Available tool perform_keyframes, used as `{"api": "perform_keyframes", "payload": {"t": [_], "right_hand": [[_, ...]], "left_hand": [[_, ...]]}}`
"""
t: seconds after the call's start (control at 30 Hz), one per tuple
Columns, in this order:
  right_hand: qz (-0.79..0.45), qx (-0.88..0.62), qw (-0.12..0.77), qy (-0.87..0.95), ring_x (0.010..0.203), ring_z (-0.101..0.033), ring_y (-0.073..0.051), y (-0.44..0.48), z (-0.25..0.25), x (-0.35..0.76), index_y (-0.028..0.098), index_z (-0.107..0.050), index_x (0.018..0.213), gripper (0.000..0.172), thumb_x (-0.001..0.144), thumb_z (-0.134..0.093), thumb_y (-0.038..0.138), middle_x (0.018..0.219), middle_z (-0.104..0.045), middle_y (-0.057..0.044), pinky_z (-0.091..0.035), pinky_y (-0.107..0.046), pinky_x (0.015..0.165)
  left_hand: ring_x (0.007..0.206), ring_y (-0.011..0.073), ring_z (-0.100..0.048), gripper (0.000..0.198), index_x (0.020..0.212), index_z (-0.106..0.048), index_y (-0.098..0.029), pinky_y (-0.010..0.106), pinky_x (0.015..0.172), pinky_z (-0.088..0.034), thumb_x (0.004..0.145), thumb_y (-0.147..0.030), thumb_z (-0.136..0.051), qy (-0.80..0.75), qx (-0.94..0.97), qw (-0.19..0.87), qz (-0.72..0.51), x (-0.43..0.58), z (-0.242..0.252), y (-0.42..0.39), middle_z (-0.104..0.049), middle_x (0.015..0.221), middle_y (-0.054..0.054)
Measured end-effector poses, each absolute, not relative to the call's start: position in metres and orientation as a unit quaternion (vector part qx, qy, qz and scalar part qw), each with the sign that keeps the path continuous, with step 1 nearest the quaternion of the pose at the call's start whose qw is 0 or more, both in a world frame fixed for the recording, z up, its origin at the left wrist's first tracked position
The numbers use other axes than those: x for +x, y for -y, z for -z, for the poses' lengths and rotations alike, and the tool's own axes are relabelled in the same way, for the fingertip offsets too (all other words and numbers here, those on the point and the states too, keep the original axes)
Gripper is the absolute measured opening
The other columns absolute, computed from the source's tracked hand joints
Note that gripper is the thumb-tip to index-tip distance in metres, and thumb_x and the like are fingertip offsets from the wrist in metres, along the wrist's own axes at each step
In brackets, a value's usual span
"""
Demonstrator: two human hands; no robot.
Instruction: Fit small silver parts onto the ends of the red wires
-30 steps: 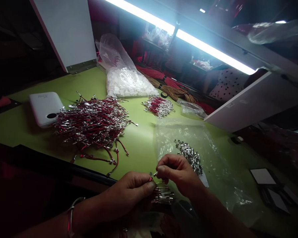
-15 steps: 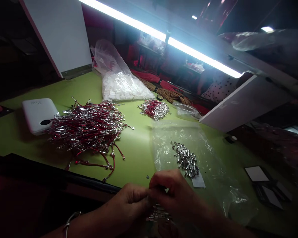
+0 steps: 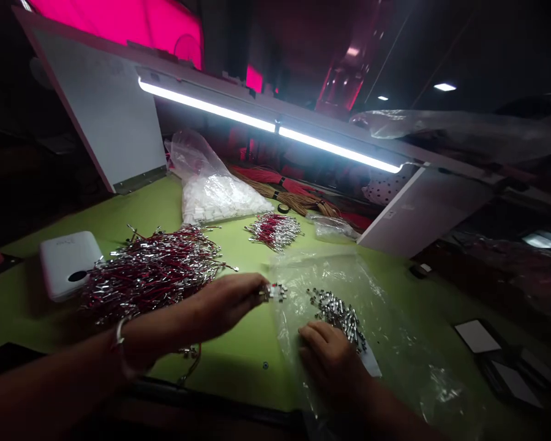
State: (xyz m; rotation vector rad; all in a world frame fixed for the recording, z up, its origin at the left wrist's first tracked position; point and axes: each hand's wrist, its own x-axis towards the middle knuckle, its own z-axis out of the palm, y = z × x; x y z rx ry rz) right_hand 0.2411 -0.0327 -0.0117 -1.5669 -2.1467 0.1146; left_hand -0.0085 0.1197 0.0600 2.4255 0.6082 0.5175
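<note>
My left hand reaches out over the green table, its fingertips pinching a small cluster of silver metal terminals; motion blur hides the exact grip. My right hand rests flat on a clear plastic bag, touching the edge of a heap of small silver terminals lying on it. A large tangle of red wires with crimped silver ends lies just left of my left hand. A smaller bundle of the same wires lies farther back.
A white power bank sits at the left of the green table. At the back are a bag of white plastic pieces and coiled red and tan wires. Dark card holders lie at the right, under a bright tube lamp.
My hands have moved apart. The left hand has gone forward with the small terminals, and the right has dropped onto the bag by the heap. The view has tilted upward.
</note>
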Motion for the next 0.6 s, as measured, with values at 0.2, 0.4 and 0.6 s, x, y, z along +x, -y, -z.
{"api": "perform_keyframes", "payload": {"t": [0.2, 0.4, 0.6], "right_hand": [[-0.035, -0.543, 0.253, 0.8, 0.097, -0.067, -0.026, 0.048, 0.019, 0.254, 0.02, -0.06, 0.121, 0.028, 0.095, -0.048, 0.016, 0.11, -0.069, -0.013, -0.056, -0.04, 0.083], [-0.024, -0.536, 0.265, 0.801, 0.087, -0.067, -0.025, 0.047, 0.016, 0.255, 0.019, -0.06, 0.115, 0.026, 0.094, -0.046, 0.016, 0.1, -0.069, -0.012, -0.055, -0.037, 0.076], [0.009, -0.527, 0.281, 0.802, 0.077, -0.063, -0.022, 0.04, 0.032, 0.257, 0.019, -0.06, 0.111, 0.025, 0.092, -0.044, 0.018, 0.091, -0.067, -0.01, -0.05, -0.033, 0.067]], "left_hand": [[0.073, 0.0178, -0.053, 0.018, 0.093, -0.06, -0.017, 0.029, 0.07, -0.04, 0.097, -0.028, -0.045, -0.202, 0.944, 0.18, -0.188, 0.03, -0.058, -0.215, -0.063, 0.083, 0.005], [0.071, 0.0177, -0.048, 0.015, 0.084, -0.058, -0.018, 0.029, 0.067, -0.036, 0.094, -0.024, -0.048, -0.144, 0.975, 0.103, -0.137, 0.064, -0.038, -0.264, -0.06, 0.082, 0.005], [0.083, 0.022, -0.049, 0.014, 0.091, -0.06, -0.017, 0.034, 0.077, -0.038, 0.091, -0.015, -0.046, -0.116, 0.987, 0.038, -0.105, 0.075, -0.028, -0.276, -0.059, 0.094, 0.011]]}}
